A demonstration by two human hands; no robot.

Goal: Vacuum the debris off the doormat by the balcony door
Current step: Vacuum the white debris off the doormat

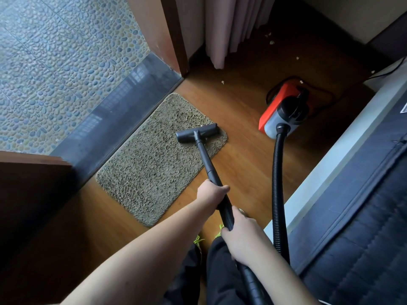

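Orange vacuum body beside doormat; curtain beyond

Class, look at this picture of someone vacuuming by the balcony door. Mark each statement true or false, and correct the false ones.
1. Both hands grip the vacuum tube. True: the left hand holds the tube further down, the right hand higher up.
2. The floor nozzle lies on bare wood. False: the nozzle rests on the doormat, near its far right corner.
3. The vacuum cleaner body is blue. False: the vacuum cleaner is orange and grey with a black top.
4. Pale crumbs lie on the wooden floor near the curtain. True: crumbs dot the floor by the curtain.
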